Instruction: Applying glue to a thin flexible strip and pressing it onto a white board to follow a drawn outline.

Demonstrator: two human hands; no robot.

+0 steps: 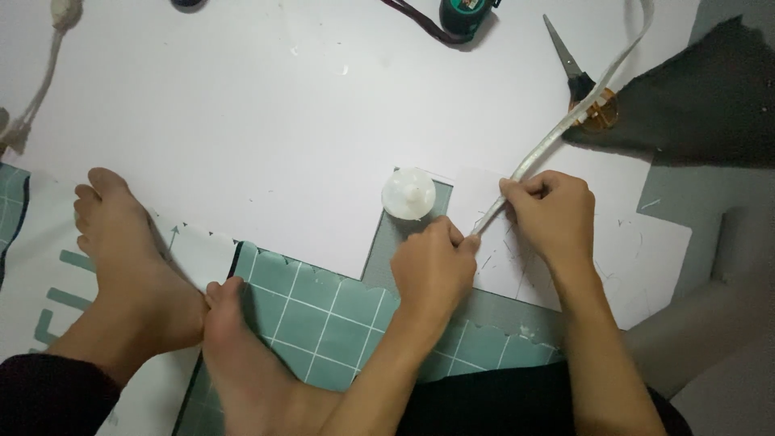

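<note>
Bottom of frame: two bare feet rest on a green cutting mat with a white grid, lower left to centre. Dark trousers along the bottom edge.

Centre: left hand curled knuckles-up, fingertips pinching the near end of a pale strip. Right hand just beside it, right of centre, fingers closed round the same strip slightly farther along. Both hands lie over white paper sheets spread on the floor.

A round white plastic cap sits just left of the hands, apart from them.

The strip runs diagonally to the upper right, crossing scissors. A dark cloth lies at the upper right. Top edge: a dark green round object; upper left, a white cord.
</note>
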